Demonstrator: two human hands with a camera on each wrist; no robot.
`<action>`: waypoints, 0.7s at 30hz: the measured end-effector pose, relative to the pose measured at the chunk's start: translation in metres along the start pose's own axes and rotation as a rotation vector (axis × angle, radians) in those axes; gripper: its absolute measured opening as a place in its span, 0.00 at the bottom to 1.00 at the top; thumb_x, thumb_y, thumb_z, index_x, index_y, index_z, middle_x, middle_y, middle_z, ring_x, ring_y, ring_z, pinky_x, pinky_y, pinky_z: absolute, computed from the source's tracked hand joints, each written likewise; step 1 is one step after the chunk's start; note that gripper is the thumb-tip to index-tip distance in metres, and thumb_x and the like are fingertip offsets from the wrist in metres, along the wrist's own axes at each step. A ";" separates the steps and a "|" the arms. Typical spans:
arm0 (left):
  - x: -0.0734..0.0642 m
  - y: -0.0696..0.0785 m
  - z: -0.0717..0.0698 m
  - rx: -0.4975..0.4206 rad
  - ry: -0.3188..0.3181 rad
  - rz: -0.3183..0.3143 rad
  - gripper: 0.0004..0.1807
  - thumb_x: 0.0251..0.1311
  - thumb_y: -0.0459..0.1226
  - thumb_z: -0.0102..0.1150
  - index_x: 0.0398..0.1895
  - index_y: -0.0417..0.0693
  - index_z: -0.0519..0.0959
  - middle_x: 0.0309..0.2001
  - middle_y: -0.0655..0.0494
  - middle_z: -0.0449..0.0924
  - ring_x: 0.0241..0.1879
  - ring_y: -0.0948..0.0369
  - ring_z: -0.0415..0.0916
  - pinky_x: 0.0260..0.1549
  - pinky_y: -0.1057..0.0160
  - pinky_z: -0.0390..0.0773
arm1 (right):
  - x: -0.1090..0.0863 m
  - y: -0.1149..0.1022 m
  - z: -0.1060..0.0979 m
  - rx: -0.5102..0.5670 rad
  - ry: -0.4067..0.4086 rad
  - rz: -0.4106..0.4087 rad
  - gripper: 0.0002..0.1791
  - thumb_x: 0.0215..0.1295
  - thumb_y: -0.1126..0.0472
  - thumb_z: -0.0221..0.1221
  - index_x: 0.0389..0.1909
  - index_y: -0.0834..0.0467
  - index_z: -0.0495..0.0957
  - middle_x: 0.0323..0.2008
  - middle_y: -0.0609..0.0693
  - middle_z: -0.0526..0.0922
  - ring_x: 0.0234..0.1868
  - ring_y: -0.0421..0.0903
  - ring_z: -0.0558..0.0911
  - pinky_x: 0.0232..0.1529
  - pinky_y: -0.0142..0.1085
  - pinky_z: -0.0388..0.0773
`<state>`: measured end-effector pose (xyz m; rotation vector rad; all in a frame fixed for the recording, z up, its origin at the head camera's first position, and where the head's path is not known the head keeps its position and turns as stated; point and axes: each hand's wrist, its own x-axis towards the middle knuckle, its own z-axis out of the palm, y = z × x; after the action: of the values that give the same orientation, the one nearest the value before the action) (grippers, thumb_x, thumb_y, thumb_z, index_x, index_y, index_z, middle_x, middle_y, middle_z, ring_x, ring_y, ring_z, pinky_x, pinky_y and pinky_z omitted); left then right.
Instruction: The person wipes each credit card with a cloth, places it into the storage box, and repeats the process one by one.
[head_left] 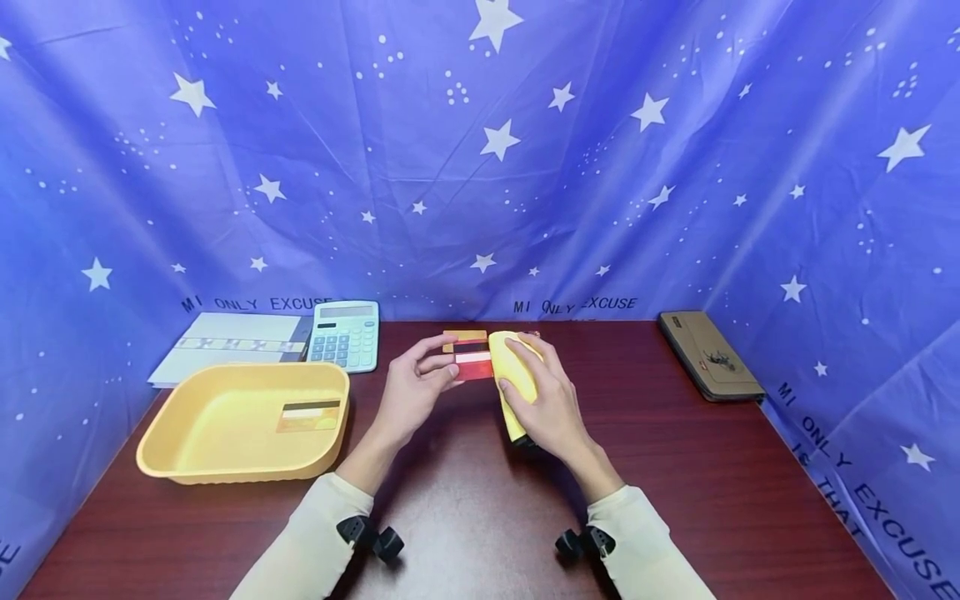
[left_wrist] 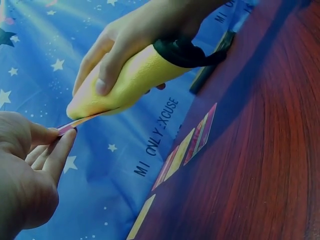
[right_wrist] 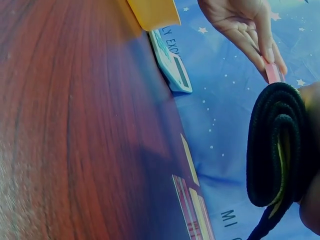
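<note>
Between thumb and fingers my left hand (head_left: 411, 387) pinches a red card (head_left: 474, 369) with a dark stripe and a white strip. My right hand (head_left: 553, 404) grips a folded yellow cloth (left_wrist: 142, 75) with a black underside. The cloth is wrapped over the card's right end, hiding that part. In the right wrist view, the cloth's black folded layers (right_wrist: 260, 145) face the camera, and the card's pinkish end (right_wrist: 273, 73) sticks out toward the left fingers. Both hands are raised above the table.
Several cards (left_wrist: 200, 135) lie along the table's far edge, behind the hands. A yellow basin (head_left: 217, 471) at left contains an orange card (head_left: 309, 418). Behind it are a light blue calculator (head_left: 343, 337) and a white flat box (head_left: 232, 333). A brown wallet (head_left: 708, 354) lies far right. A starry blue curtain (head_left: 420, 150) surrounds the table.
</note>
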<state>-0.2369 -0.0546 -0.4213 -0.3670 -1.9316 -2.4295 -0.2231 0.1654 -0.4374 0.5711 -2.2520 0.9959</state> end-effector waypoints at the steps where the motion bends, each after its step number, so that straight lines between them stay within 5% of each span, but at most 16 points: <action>1: 0.000 0.000 0.000 -0.006 -0.003 0.000 0.25 0.64 0.18 0.57 0.65 0.32 0.75 0.49 0.22 0.82 0.40 0.62 0.89 0.52 0.48 0.89 | 0.000 -0.001 0.000 0.005 -0.001 0.004 0.34 0.59 0.62 0.70 0.68 0.49 0.77 0.69 0.53 0.75 0.70 0.53 0.75 0.58 0.56 0.83; 21: -0.005 -0.002 0.007 -0.040 -0.031 -0.015 0.25 0.65 0.20 0.59 0.66 0.34 0.75 0.51 0.27 0.84 0.43 0.63 0.88 0.53 0.46 0.87 | -0.004 -0.020 0.010 0.043 0.015 -0.061 0.35 0.57 0.62 0.71 0.68 0.50 0.77 0.68 0.54 0.75 0.66 0.53 0.79 0.54 0.53 0.85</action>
<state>-0.2309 -0.0476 -0.4231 -0.3947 -1.9070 -2.4893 -0.2116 0.1458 -0.4353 0.6449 -2.1914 1.0173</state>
